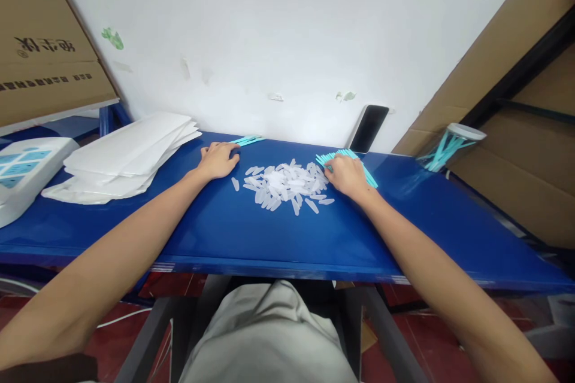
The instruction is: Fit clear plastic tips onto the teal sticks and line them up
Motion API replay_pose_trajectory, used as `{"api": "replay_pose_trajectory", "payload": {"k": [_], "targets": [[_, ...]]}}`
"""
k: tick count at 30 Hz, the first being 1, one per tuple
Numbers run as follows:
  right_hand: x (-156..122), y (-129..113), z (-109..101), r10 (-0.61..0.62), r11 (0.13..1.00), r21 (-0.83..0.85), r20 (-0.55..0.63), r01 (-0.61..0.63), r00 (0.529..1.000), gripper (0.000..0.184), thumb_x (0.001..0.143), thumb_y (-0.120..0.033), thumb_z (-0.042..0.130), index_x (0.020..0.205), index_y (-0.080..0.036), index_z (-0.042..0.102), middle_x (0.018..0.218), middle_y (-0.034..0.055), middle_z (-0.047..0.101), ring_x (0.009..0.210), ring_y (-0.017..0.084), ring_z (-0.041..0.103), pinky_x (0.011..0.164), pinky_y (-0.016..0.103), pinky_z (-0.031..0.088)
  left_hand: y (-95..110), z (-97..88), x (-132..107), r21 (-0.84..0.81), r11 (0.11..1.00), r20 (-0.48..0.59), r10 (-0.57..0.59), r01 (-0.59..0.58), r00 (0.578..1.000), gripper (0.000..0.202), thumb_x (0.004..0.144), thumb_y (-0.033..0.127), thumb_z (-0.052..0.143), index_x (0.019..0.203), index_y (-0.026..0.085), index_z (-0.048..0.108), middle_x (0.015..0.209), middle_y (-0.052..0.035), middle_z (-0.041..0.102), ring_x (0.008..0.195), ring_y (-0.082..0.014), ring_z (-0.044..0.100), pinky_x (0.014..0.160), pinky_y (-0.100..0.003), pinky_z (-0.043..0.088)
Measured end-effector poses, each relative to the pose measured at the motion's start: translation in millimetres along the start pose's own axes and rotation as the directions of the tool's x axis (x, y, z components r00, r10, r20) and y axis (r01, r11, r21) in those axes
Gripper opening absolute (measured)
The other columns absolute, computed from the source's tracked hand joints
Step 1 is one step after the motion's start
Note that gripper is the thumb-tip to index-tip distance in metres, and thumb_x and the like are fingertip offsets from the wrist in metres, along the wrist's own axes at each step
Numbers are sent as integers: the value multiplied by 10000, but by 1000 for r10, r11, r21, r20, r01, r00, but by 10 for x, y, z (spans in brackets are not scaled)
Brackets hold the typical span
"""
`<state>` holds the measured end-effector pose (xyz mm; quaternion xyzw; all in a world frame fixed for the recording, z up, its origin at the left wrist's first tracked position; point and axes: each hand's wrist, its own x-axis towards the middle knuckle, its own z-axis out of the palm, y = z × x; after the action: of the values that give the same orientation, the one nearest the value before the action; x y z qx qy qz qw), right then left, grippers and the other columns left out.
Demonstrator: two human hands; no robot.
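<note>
A heap of small clear plastic caps (287, 184) lies in the middle of the blue table (251, 233). My left hand (218, 160) rests on the table just left of the heap, fingers curled, near a few teal sticks (248, 140) by the wall. My right hand (345, 175) sits at the heap's right edge, fingers bent down onto a bundle of teal sticks (359, 166). Whether either hand grips anything is hidden under the fingers.
A stack of white paper bags (126, 152) lies at the left, beside a white device (22, 173). A black phone (369, 128) leans on the wall. A clear jar of teal sticks (449, 147) lies at the right. Cardboard boxes (45, 42) flank both sides.
</note>
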<state>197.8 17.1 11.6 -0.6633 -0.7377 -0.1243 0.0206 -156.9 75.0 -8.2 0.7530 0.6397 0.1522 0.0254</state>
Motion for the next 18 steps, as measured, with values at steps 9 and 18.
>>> {"api": "replay_pose_trajectory", "payload": {"k": [9, 18], "targets": [[-57, -19, -76, -2, 1000, -18, -6, 2, 1000, 398, 1022, -248, 425, 950, -173, 810, 1115, 166, 742, 1072, 310, 649, 900, 409, 407, 52, -21, -33, 22, 1000, -47, 0, 1, 999, 512, 967, 400, 393, 1375, 236, 657, 1372, -143, 665, 1340, -395, 481, 1065, -554, 405], [-86, -21, -68, 31, 998, -50, 22, -30, 999, 353, 1011, -240, 456, 941, -153, 790, 1110, 177, 759, 1087, 319, 656, 934, 424, 406, 78, -83, -39, -65, 996, -141, -68, 59, 988, 424, 880, 297, 506, 1215, 213, 752, 1169, -86, 786, 1174, -352, 644, 1047, -521, 459]]}}
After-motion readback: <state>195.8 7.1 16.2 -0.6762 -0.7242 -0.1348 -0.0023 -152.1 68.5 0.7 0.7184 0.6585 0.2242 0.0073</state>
